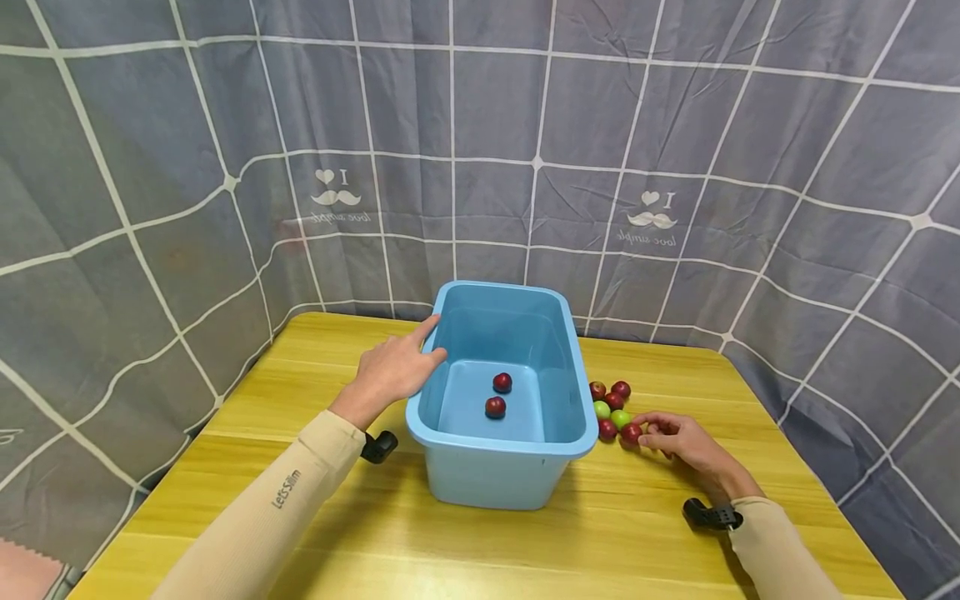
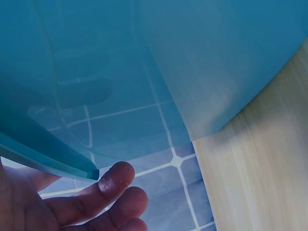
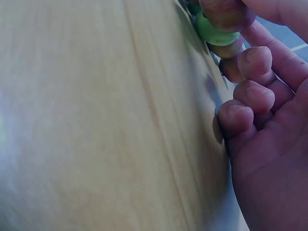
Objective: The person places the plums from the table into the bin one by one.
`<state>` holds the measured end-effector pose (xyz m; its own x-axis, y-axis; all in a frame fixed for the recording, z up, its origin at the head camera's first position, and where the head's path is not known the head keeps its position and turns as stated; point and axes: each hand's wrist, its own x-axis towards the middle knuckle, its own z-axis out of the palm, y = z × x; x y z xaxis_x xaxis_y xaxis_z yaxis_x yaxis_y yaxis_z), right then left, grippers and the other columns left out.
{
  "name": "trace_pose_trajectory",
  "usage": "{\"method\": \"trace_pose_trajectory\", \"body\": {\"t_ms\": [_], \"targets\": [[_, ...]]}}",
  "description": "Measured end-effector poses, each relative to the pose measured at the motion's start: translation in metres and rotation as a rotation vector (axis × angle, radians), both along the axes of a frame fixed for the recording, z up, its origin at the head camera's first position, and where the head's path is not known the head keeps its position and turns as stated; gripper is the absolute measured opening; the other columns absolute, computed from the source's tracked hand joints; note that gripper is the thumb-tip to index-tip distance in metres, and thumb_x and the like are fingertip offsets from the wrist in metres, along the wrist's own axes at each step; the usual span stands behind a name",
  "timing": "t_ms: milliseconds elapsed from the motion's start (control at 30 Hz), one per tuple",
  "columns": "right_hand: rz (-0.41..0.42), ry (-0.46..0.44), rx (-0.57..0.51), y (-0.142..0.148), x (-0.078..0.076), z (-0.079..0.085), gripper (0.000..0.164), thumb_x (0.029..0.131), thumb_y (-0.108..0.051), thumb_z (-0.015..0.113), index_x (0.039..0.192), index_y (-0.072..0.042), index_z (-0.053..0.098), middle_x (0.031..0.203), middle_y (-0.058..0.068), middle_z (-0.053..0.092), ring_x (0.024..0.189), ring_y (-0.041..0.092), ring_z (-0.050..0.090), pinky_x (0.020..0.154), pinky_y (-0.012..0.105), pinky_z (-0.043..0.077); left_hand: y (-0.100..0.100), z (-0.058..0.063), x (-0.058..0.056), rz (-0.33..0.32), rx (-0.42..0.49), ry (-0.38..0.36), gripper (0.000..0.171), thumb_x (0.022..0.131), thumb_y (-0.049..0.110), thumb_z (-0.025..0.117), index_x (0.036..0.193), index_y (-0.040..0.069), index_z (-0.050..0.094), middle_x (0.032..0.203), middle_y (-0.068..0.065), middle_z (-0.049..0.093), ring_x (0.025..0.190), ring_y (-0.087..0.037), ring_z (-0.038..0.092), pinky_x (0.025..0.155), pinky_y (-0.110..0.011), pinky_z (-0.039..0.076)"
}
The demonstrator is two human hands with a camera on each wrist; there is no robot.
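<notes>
Presently I log, lower right of frame: one red fruit (image 1: pixel 630 435), pinched between fingers of the right hand (image 1: pixel 678 442); centre: blue tub (image 1: pixel 495 479), gripped at its rim by the left hand (image 1: pixel 393 367).

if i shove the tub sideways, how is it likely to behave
The tub will probably slide as one fairly stiff piece, its walls holding their shape. Pushed high, it might tip, since it narrows downward. The two red fruits inside look round and loose, so they would likely roll.
</notes>
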<state>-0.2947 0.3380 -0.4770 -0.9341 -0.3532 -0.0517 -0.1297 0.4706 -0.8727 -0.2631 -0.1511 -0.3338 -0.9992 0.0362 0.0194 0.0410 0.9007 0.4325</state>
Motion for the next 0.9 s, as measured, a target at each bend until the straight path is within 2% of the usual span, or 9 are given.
{"method": "trace_pose_trajectory", "body": {"t_ms": [233, 567, 733, 900], "targets": [[-0.019, -0.017, -0.036, 0.000, 0.000, 0.004, 0.038, 0.094, -0.019, 0.070, 0.126, 0.002, 0.063, 0.081, 0.001, 0.055, 0.065, 0.026, 0.047, 0.057, 0.030, 0.042, 0.001, 0.002, 0.000, -0.001, -0.001, 0.006, 0.068, 0.098, 0.053, 0.040, 0.161, 0.038, 0.020, 0.079, -0.007, 0.059, 0.068, -0.026, 0.057, 0.057, -0.039, 0.042], [0.016, -0.005, -0.029, 0.001, 0.000, 0.008, 0.038, 0.095, -0.020, 0.067, 0.126, 0.001, 0.062, 0.092, 0.007, 0.057, 0.069, 0.031, 0.049, 0.059, 0.033, 0.043, 0.001, 0.002, 0.001, 0.002, 0.002, 0.002, 0.069, 0.097, 0.053, 0.039, 0.161, 0.037, 0.021, 0.087, -0.007, 0.063, 0.072, -0.026, 0.059, 0.058, -0.040, 0.043], [0.032, 0.029, -0.039, 0.001, 0.000, 0.016, 0.035, 0.096, -0.018, 0.066, 0.125, 0.001, 0.062, 0.093, 0.007, 0.061, 0.074, 0.033, 0.052, 0.061, 0.035, 0.046, 0.001, 0.001, 0.000, 0.004, 0.004, -0.002, 0.068, 0.097, 0.053, 0.040, 0.161, 0.038, 0.020, 0.093, -0.007, 0.065, 0.073, -0.026, 0.059, 0.058, -0.040, 0.043], [0.047, 0.064, -0.047, 0.000, -0.001, 0.025, 0.035, 0.096, -0.016, 0.067, 0.126, 0.001, 0.062, 0.093, 0.011, 0.063, 0.077, 0.033, 0.052, 0.063, 0.036, 0.047, 0.001, 0.001, 0.000, 0.004, 0.001, -0.006, 0.068, 0.098, 0.052, 0.040, 0.161, 0.038, 0.020, 0.088, -0.007, 0.063, 0.072, -0.026, 0.059, 0.058, -0.040, 0.043]]}}
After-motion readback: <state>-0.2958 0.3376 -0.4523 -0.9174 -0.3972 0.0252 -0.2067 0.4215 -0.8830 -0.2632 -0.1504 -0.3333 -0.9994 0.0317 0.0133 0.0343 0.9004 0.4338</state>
